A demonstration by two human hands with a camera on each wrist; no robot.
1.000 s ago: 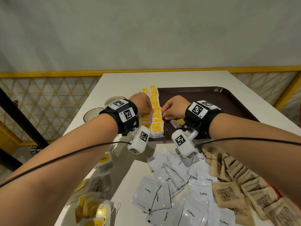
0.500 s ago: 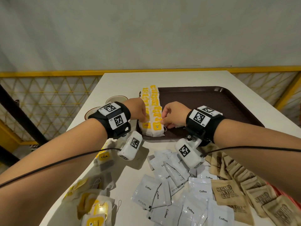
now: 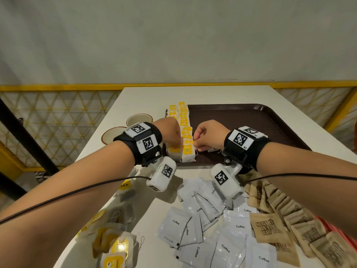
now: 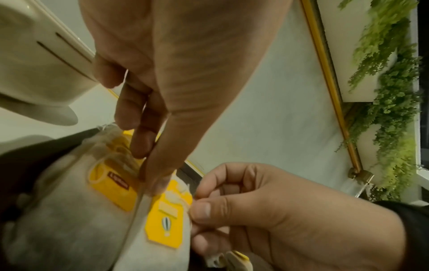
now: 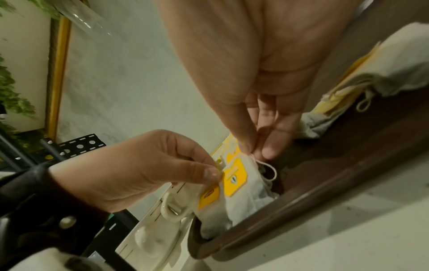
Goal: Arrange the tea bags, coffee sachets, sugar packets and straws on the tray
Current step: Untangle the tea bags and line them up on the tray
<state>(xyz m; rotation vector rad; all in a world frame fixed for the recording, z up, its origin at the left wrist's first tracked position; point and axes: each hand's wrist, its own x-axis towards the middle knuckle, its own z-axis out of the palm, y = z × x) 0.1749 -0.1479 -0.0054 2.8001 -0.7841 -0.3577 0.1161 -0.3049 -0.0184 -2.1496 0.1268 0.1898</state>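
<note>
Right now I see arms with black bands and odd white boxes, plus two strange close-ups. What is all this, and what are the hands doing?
No machine here: a person wears black bands carrying white cameras. The wide picture comes from a head camera; the close-ups look along each wrist. On the white table sits a dark brown plastic tray with two rows of yellow-tagged tea bags. Loose white coffee sachets and brown paper sugar packets lie nearer. The left hand and right hand both pinch the nearest tea bags.
</note>
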